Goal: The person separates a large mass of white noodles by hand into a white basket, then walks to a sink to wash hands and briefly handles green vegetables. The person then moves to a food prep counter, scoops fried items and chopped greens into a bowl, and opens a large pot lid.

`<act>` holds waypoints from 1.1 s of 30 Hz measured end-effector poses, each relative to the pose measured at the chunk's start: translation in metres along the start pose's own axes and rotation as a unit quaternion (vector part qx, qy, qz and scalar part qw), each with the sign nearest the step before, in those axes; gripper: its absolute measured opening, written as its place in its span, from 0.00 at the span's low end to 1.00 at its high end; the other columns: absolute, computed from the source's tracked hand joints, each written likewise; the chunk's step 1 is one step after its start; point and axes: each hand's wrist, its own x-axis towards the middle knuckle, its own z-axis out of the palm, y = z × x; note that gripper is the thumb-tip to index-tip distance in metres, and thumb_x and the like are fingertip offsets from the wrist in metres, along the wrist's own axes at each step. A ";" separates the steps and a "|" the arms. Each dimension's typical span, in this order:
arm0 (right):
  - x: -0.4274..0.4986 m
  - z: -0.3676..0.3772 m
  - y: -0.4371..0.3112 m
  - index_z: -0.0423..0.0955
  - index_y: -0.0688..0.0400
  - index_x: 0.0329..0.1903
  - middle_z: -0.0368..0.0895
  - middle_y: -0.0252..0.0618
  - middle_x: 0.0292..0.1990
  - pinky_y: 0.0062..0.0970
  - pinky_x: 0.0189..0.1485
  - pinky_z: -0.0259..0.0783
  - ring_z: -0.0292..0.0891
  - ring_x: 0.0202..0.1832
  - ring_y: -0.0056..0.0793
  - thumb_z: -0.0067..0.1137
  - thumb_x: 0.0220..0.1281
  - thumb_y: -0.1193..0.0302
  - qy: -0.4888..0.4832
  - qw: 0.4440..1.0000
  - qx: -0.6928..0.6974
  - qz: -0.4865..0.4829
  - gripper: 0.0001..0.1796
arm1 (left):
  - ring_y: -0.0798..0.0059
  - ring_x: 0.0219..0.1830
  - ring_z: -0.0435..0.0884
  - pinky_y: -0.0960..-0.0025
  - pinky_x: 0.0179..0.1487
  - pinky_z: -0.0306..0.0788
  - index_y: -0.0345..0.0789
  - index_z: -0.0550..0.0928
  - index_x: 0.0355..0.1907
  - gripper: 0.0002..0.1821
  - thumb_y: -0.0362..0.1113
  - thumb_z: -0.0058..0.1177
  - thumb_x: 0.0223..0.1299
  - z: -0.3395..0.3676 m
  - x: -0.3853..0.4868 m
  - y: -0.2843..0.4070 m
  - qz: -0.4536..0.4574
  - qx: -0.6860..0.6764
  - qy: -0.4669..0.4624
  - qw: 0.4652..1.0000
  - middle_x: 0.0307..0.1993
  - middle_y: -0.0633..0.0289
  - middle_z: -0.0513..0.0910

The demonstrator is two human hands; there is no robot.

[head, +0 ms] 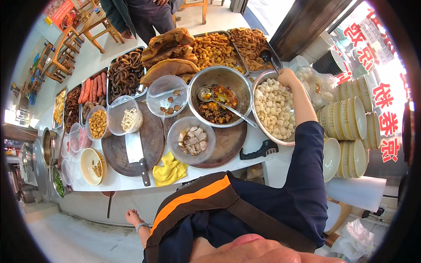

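My right hand (288,78) grips the handle of a black ladle (265,56). The ladle's bowl rests over the far right tray of sliced braised food (249,42). Just below that hand stands a large steel bowl of whitish round balls (274,108). Down by my side, my left hand (133,217) hangs off the table's front edge with its fingers curled and nothing seen in it. Left of the balls, a steel mixing bowl (245,85) holds dark chili sauce and a metal spoon (236,112). In front of it sits a clear tub of diced meat (192,141).
A cleaver (134,149) lies on a round chopping board (111,157), its handle over the front edge. Near it are a yellow cloth (169,171) and a black knife sharpener (260,151). Stacked bowls (345,118) line the right. A person (148,16) stands across the table.
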 end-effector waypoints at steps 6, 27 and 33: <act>-0.001 -0.003 0.000 0.79 0.71 0.30 0.82 0.55 0.24 0.41 0.31 0.75 0.81 0.26 0.48 0.49 0.43 0.80 0.091 0.970 -0.197 -0.105 0.11 | 0.79 0.29 0.76 0.76 0.29 0.67 0.34 0.76 0.47 0.11 0.37 0.48 0.68 0.021 0.008 -0.005 0.067 0.023 -0.039 0.997 0.32 0.64 0.79; -0.057 -0.067 0.043 0.79 0.59 0.49 0.71 0.24 0.19 0.15 0.16 0.56 0.61 0.15 0.09 0.51 0.61 0.75 -0.100 0.948 0.303 0.003 0.15 | 0.75 0.27 0.77 0.70 0.34 0.75 0.27 0.76 0.43 0.12 0.34 0.50 0.66 -0.009 -0.004 -0.040 0.126 0.090 -0.066 0.986 0.30 0.58 0.80; -0.127 -0.083 -0.021 0.71 0.67 0.61 0.71 0.25 0.21 0.14 0.22 0.57 0.63 0.19 0.11 0.51 0.56 0.76 -0.114 0.953 0.194 -0.203 0.27 | 0.74 0.36 0.79 0.68 0.42 0.74 0.27 0.80 0.45 0.14 0.34 0.52 0.61 0.001 0.010 -0.058 0.123 0.167 -0.097 0.973 0.35 0.56 0.83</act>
